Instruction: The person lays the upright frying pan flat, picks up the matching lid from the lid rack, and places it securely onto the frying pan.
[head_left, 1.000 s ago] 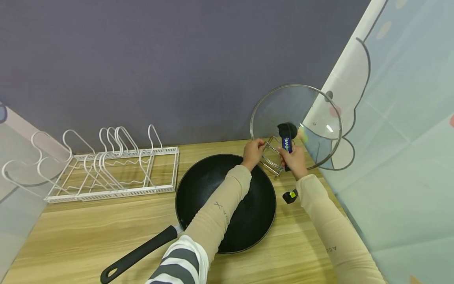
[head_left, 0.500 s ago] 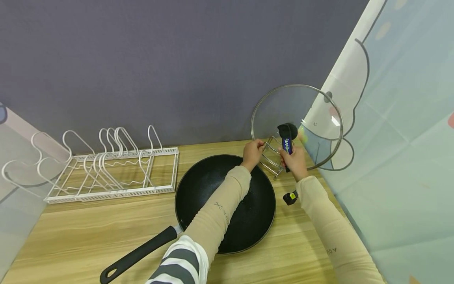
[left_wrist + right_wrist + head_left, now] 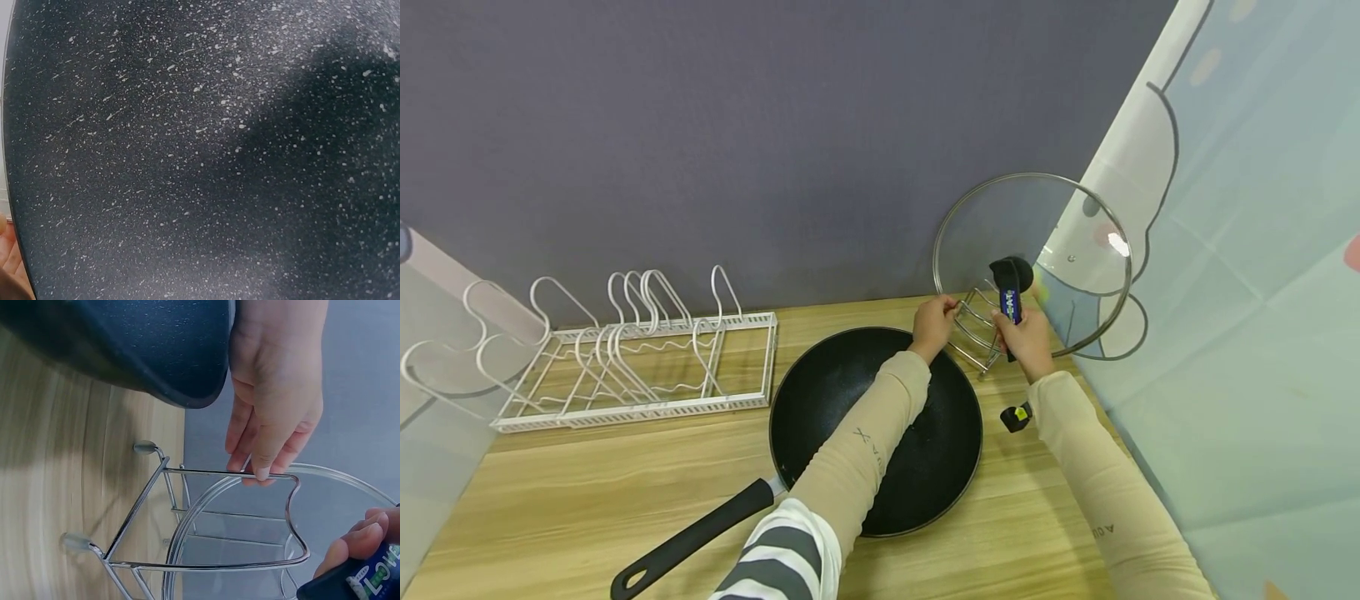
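Note:
My left hand (image 3: 933,325) pinches a wire of a small chrome lid stand (image 3: 225,565) between thumb and fingers, as the right wrist view shows. A large round glass lid (image 3: 1037,217) with a metal rim leans upright in that stand. My right hand (image 3: 1028,342) grips the lid's black handle (image 3: 1011,304), which has a blue printed label. Under my left forearm lies a black wok (image 3: 838,383), its long handle (image 3: 700,533) pointing to the near left. The wok's speckled inside fills most of the left wrist view, with part of my left hand at the lower left edge.
A white wire rack (image 3: 647,408) with several curved dividers stands at the back left of the wooden table (image 3: 587,483). A grey wall (image 3: 820,150) rises behind, and a patterned panel (image 3: 1247,333) borders the right. By my right wrist is a small black object (image 3: 1015,417).
The lid has shifted slightly right and up, with my right hand still on its handle. My left hand stays on the stand, almost unmoved.

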`<action>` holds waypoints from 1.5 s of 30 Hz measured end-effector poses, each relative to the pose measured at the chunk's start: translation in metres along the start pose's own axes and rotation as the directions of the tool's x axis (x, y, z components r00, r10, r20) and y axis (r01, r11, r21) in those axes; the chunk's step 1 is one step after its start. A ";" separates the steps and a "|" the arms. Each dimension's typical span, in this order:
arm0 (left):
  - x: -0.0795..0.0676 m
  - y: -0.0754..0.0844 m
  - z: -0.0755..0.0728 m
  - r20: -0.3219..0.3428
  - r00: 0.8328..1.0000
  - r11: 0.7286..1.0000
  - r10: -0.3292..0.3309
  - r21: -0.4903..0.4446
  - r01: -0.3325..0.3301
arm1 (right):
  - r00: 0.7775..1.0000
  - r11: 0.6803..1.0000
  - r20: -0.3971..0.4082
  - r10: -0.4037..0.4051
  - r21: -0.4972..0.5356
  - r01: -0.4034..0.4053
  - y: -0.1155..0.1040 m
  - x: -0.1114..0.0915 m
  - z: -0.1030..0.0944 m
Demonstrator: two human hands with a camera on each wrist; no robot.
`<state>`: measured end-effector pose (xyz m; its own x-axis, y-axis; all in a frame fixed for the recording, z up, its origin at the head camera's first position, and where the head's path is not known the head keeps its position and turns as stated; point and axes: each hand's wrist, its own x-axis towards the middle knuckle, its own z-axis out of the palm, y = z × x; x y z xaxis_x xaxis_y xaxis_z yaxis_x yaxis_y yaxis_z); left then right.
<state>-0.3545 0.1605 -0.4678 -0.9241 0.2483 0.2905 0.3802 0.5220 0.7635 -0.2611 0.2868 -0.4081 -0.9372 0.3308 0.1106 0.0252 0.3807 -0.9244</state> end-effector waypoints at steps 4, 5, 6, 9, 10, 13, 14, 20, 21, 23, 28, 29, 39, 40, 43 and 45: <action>-0.001 0.000 0.000 -0.006 1.000 1.000 0.018 0.008 -0.018 | 1.000 1.000 -0.006 0.011 0.018 -0.011 -0.002 -0.001 -0.002; -0.001 0.000 0.000 -0.009 1.000 1.000 0.023 0.013 -0.023 | 1.000 1.000 -0.007 0.010 0.024 -0.010 -0.002 -0.001 -0.003; -0.001 0.000 0.000 -0.012 1.000 1.000 0.027 0.017 -0.027 | 1.000 0.999 -0.006 0.012 0.031 -0.012 -0.003 -0.001 -0.003; -0.002 0.001 -0.001 -0.016 0.999 0.999 0.037 0.033 -0.036 | 1.000 0.999 0.002 0.010 0.041 -0.011 -0.005 -0.003 -0.006; -0.003 0.001 -0.001 -0.015 0.999 0.999 0.035 0.038 -0.035 | 1.000 0.999 0.003 0.008 0.042 -0.008 -0.005 -0.003 -0.006; -0.003 0.002 -0.001 -0.009 1.000 0.999 0.028 0.041 -0.028 | 1.000 0.999 0.006 0.005 0.039 -0.005 -0.007 -0.004 -0.008; -0.003 0.002 -0.001 -0.008 1.000 0.999 0.024 0.038 -0.024 | 1.000 0.999 0.005 0.004 0.031 -0.004 -0.008 -0.005 -0.008; -0.003 0.002 -0.001 -0.003 1.000 0.999 0.007 0.031 -0.007 | 0.999 0.999 -0.013 -0.033 -0.008 0.033 -0.013 -0.007 -0.010; -0.002 0.002 -0.001 -0.001 1.000 0.999 0.004 0.032 -0.004 | 0.999 0.999 -0.018 -0.037 -0.012 0.037 -0.013 -0.007 -0.011; -0.003 0.003 -0.001 0.004 1.000 0.999 -0.003 0.038 0.003 | 0.999 0.999 -0.026 -0.046 -0.023 0.045 -0.015 -0.008 -0.011; -0.002 0.003 -0.001 0.011 1.000 0.999 -0.016 0.038 0.015 | 0.998 0.997 -0.026 -0.063 -0.042 0.062 -0.020 -0.007 -0.013; -0.002 0.003 -0.001 0.011 1.000 0.999 -0.019 0.035 0.019 | 0.998 0.997 -0.021 -0.062 -0.045 0.061 -0.021 -0.007 -0.013; -0.002 0.001 -0.001 0.002 1.000 1.000 -0.009 0.022 0.009 | 0.996 0.995 -0.014 -0.088 -0.051 0.087 -0.028 -0.007 -0.020; -0.002 0.001 -0.001 -0.001 1.000 1.000 -0.008 0.024 0.008 | 0.996 0.994 -0.016 -0.092 -0.054 0.091 -0.029 -0.006 -0.020; -0.002 0.001 -0.001 -0.004 1.000 0.999 -0.019 0.029 0.019 | 0.994 0.992 -0.018 -0.110 -0.071 0.108 -0.030 -0.005 -0.023; -0.002 0.001 0.000 0.002 0.999 0.999 -0.035 0.033 0.035 | 0.993 0.989 -0.016 -0.121 -0.087 0.119 -0.031 -0.005 -0.024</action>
<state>-0.3526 0.1603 -0.4674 -0.9367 0.2314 0.2627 0.3490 0.5573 0.7534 -0.2486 0.2942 -0.3716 -0.9277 0.2963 0.2271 -0.0561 0.4908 -0.8695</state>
